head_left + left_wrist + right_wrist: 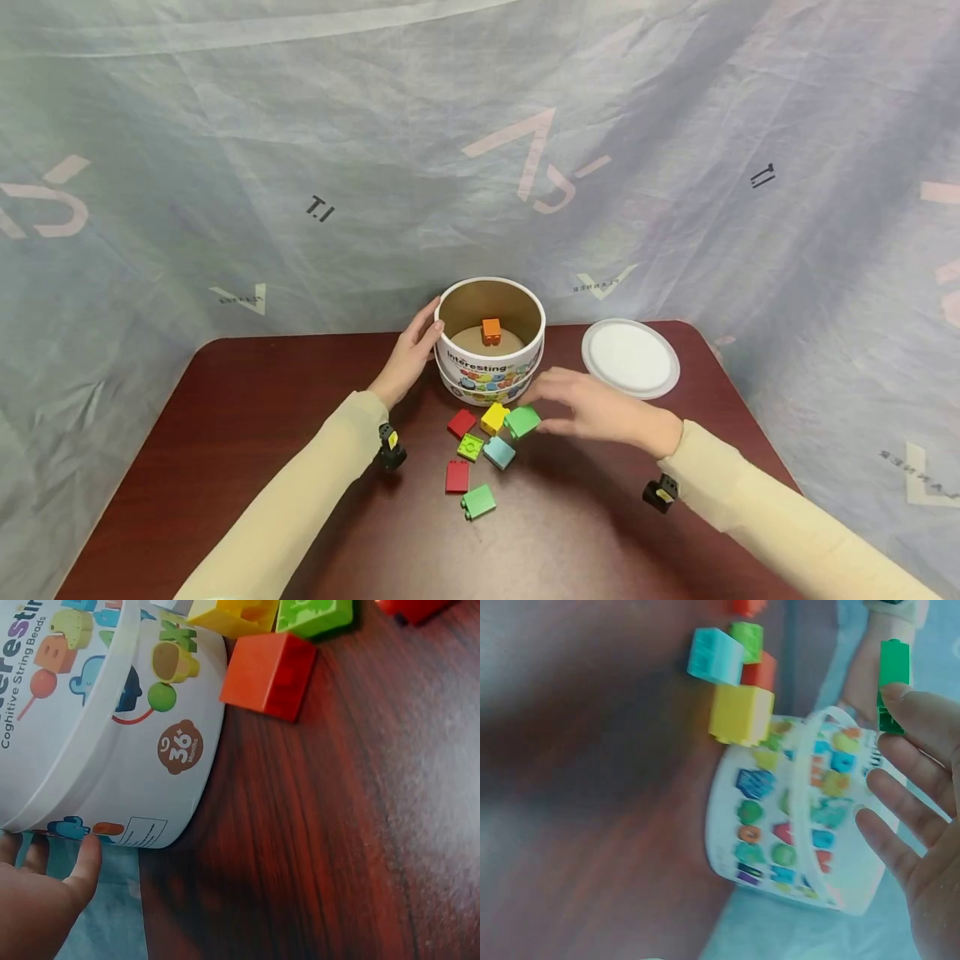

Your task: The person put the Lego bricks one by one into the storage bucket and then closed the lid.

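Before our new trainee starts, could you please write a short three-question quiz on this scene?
1. Multiple choice: What does the right hand hold?
A) a yellow block
B) a green block
C) a red block

2. True or false: The left hand touches the outside of the white bucket.

3. Fill in the blank: In the head view, the block inside the bucket is ____ in colour.

Key: 1. B; 2. True; 3. orange.
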### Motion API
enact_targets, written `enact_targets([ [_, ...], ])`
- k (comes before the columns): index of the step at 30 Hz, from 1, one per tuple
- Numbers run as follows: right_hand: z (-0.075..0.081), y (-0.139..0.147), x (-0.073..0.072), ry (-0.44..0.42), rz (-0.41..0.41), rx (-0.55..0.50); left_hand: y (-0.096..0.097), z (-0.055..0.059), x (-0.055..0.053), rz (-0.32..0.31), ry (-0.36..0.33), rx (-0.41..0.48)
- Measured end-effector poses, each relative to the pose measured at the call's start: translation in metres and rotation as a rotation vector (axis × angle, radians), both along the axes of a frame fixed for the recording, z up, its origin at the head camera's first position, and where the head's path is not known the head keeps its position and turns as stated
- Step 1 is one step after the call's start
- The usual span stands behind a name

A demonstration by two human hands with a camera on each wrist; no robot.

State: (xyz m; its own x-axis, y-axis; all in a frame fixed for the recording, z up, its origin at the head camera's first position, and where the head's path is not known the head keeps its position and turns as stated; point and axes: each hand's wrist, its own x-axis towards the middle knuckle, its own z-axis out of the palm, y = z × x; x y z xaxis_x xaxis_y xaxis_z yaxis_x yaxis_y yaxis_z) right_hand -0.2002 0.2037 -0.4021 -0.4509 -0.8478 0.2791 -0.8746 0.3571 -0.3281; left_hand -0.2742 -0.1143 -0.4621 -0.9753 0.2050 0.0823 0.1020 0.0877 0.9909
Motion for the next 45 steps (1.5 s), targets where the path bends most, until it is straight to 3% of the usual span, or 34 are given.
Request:
enact_targets([
  [11,0.046,-0.010,-0.027,-0.008,-0.059,-0.079,0.000,0.000,0.000,-0.011,-0.004,0.025],
  [21,0.070,-0.021,-0.054,-0.018,-0.105,-0.070,-0.003,-0.002,0.000,0.011,-0.015,0.009],
  [32,0.075,-0.029,-0.082,-0.066,-0.173,-0.034,-0.002,-0.003,-0.001,0.026,-0.048,-0.008],
  [45,0.068,-0.034,-0.107,-0.065,-0.251,0.023,0.002,-0.003,-0.004,0.030,-0.002,0.008],
])
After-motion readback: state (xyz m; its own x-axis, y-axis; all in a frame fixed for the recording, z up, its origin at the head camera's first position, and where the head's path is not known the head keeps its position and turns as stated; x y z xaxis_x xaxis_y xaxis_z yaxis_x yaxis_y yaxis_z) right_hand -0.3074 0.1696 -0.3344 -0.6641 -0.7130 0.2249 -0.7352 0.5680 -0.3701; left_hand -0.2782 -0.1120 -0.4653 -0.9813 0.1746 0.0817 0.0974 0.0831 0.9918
